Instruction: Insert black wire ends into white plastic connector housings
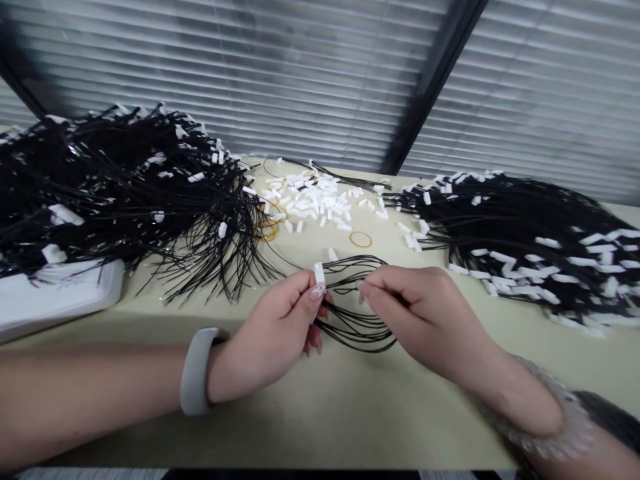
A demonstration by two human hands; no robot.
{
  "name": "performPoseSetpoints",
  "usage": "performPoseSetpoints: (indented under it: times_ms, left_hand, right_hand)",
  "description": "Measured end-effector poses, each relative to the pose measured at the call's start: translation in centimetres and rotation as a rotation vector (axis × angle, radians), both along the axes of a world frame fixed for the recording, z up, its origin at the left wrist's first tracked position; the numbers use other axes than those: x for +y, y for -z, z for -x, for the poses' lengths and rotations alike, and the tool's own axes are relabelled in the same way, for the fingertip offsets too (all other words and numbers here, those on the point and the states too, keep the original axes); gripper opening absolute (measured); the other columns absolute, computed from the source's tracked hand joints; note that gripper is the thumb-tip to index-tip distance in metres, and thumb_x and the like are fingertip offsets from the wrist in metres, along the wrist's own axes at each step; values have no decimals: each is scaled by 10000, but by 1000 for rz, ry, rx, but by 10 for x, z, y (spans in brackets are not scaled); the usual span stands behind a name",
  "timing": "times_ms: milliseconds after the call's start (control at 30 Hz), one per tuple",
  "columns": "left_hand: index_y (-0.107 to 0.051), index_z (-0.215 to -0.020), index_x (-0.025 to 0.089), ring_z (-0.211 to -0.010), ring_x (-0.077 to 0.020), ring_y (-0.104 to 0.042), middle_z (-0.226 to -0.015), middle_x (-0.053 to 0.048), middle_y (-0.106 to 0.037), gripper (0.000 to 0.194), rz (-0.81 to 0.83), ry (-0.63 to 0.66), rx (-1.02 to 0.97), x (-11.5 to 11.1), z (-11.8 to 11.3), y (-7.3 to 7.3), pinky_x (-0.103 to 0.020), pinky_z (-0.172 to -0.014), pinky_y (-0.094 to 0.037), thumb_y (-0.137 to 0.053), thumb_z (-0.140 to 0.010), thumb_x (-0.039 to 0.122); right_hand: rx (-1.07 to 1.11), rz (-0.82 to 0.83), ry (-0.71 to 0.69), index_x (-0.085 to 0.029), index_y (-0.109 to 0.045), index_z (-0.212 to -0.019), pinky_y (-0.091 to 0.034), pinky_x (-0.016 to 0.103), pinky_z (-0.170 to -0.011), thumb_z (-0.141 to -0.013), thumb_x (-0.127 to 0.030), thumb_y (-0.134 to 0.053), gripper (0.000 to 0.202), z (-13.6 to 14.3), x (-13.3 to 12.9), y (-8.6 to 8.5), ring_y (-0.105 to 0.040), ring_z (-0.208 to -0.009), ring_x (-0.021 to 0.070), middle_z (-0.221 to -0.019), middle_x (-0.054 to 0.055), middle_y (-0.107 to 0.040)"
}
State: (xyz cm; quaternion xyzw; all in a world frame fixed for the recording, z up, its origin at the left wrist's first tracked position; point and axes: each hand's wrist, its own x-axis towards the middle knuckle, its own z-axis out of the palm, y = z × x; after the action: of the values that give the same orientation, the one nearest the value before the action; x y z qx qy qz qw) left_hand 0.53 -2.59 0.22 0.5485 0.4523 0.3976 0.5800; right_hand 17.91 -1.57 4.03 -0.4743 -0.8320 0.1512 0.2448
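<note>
White, the slim connector (319,272) stayed in view on my remote feed, above the middle of the desk (310,407), its long axis running from near edge toward far edge. I saw the left hand (277,323) pinch it between thumb and fingers. Its black wires (356,325) pointed toward the desk's right edge, bowed in loops, and the right hand (425,317) held them, thumb and fingertips drawn narrow. Beyond lay a yellow band (361,247).
</note>
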Motion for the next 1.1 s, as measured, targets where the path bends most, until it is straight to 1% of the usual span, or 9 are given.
performPoseSetpoints:
  times_ms: [300,533,700,800,867,933,1000,1067,1100]
  left_hand:
    - [-446,-751,172,-426,-46,-466,-674,34,-474,225,-22,32,26,-2,1,1,-168,-395,-382,-361,-887,331]
    - [-456,-736,178,-412,-54,-458,-643,40,-460,192,-39,38,37,-1,0,-2,-166,-372,-370,-383,-868,298]
    - [-446,-693,175,-398,-49,-432,-592,50,-440,201,-80,37,67,-1,0,-5,-158,-371,-350,-387,-863,265]
    - [-443,-698,174,-404,-51,-443,-610,46,-446,204,-71,39,68,-1,0,-4,-164,-375,-359,-390,-864,281]
    - [-440,-716,177,-420,-58,-465,-643,37,-463,206,-54,44,61,-2,-1,-3,-171,-379,-371,-384,-867,306]
    - [-436,-721,178,-435,-58,-477,-680,27,-481,210,-57,55,66,-3,-1,-2,-173,-387,-377,-380,-869,317]
    - [-432,-702,177,-446,-55,-483,-685,24,-489,207,-75,92,79,-4,-2,-2,-170,-402,-384,-388,-865,297]
    - [-434,-683,176,-467,-59,-494,-674,23,-500,197,-93,147,89,-6,-2,-1,-171,-430,-405,-401,-856,263]
    - [-441,-681,175,-479,-63,-499,-670,21,-506,191,-96,170,93,-6,-2,-1,-173,-443,-416,-410,-852,253]
  right_hand:
    - [6,158,-45,-165,-405,-578,-258,181,-440,-847,-208,-417,273,-2,2,-3,-295,-498,61,-516,-46,-352]
    - [-22,43,-111,-165,-516,-673,-294,194,-526,-848,-181,-426,197,7,2,7,-388,-516,55,-569,-42,-500]
    - [-47,-38,-119,-161,-431,-600,-284,210,-528,-847,-167,-411,248,12,-1,14,-361,-521,67,-541,-37,-425]
    - [-58,-45,-138,-163,-484,-613,-302,210,-518,-834,-166,-435,227,7,-2,8,-376,-508,66,-540,-38,-455]
    - [-17,-68,-108,-174,-546,-662,-325,209,-500,-831,-187,-461,190,1,-1,-1,-410,-502,70,-558,-32,-502]
    - [38,-182,-53,-187,-604,-791,-389,221,-553,-816,-220,-505,108,-4,2,-8,-493,-593,97,-666,0,-571]
    - [6,-302,-61,-189,-613,-956,-440,280,-724,-802,-225,-524,181,-6,6,-11,-548,-826,157,-901,62,-604]
    - [-92,-290,-192,-192,-606,-1014,-416,332,-860,-812,-168,-485,237,-4,10,-10,-515,-1004,186,-1083,83,-563]
    - [-127,-243,-260,-191,-613,-989,-417,325,-868,-815,-129,-456,242,-4,12,-10,-515,-1012,176,-1095,76,-562]
